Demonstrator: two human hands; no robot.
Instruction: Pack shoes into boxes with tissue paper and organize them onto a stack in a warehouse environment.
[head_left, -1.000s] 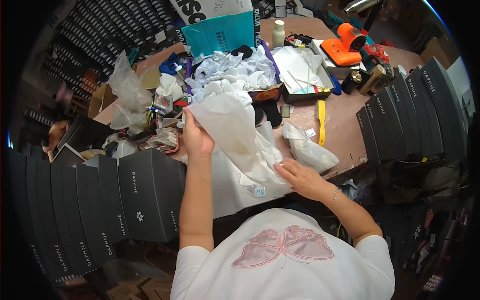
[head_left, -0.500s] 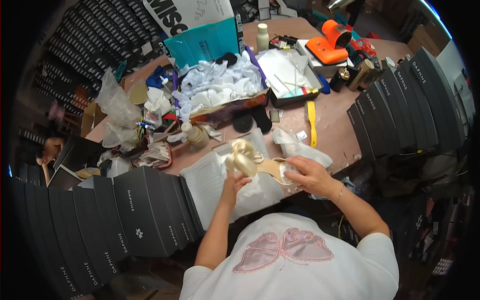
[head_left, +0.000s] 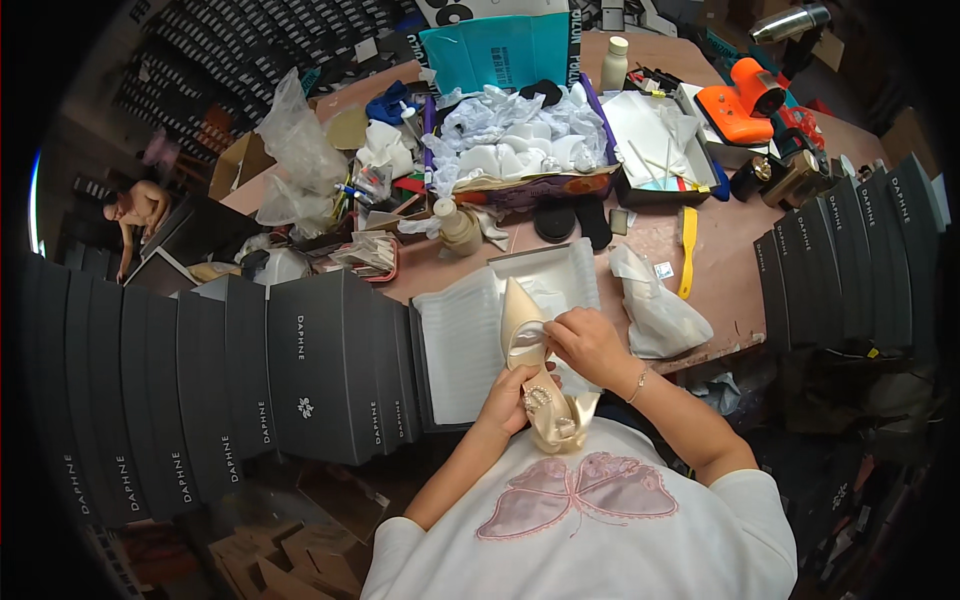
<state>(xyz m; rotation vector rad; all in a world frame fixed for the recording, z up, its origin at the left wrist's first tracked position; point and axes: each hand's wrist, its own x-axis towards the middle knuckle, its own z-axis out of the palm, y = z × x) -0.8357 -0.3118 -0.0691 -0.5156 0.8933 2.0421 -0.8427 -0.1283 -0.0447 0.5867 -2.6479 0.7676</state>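
A cream satin pointed-toe shoe (head_left: 520, 306) is held in front of my chest, its toe aimed away from me. My left hand (head_left: 512, 398) is closed round its middle. Pearl-like trim and a shiny gold bow (head_left: 562, 432) hang at its near end, close to my shirt. The fingers of my right hand (head_left: 588, 346) are pinched at the shoe's opening, where a pale lining shows; their tips are partly hidden. Beyond the shoe lies an open shoebox (head_left: 545, 262) with white paper and a padded white sheet (head_left: 458, 335). Right of it rests a white wrapped bundle (head_left: 660, 308).
Dark shoeboxes (head_left: 335, 365) stand in a row at left, with more boxes (head_left: 840, 260) at right. A carton of white stuffing (head_left: 520, 140), a cream bottle (head_left: 458, 228), a yellow-handled brush (head_left: 687, 250) and an orange device (head_left: 740, 108) sit on the table. Another person (head_left: 140, 215) is at far left.
The shoe has come nearer my chest and turned, its toe now pointing away. My left hand has shifted onto its middle, my right hand to its opening. The whole view has shifted too.
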